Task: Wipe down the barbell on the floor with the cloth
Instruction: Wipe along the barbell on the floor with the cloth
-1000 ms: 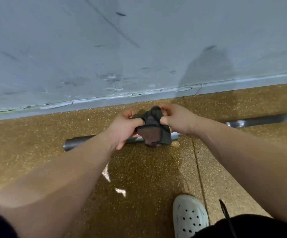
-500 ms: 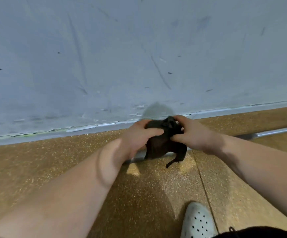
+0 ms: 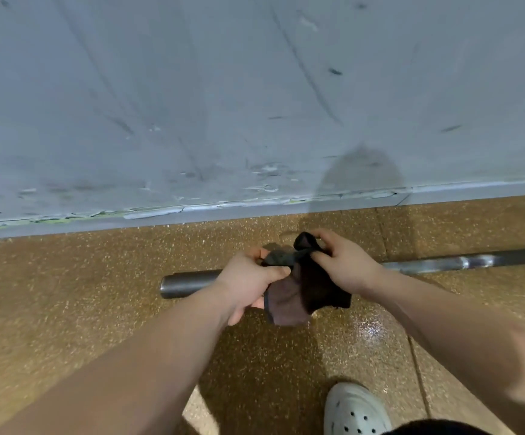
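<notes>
While curled, fingers (image 3: 330, 240): both sets pinching the bunched dark cloth (image 3: 314, 287).
Hands: left hand (image 3: 248, 281) and right hand (image 3: 345, 265) close together over the barbell (image 3: 189, 282).
Barbell: flat on speckled floor (image 3: 66, 309), alongside grey wall (image 3: 254, 89), partly behind cloth.
Shoe (image 3: 355, 409): white, near lower edge.

a gym, likely — steel barbell (image 3: 192, 283) on speckled rubber floor (image 3: 66, 309), scuffed wall (image 3: 223, 105).
</notes>
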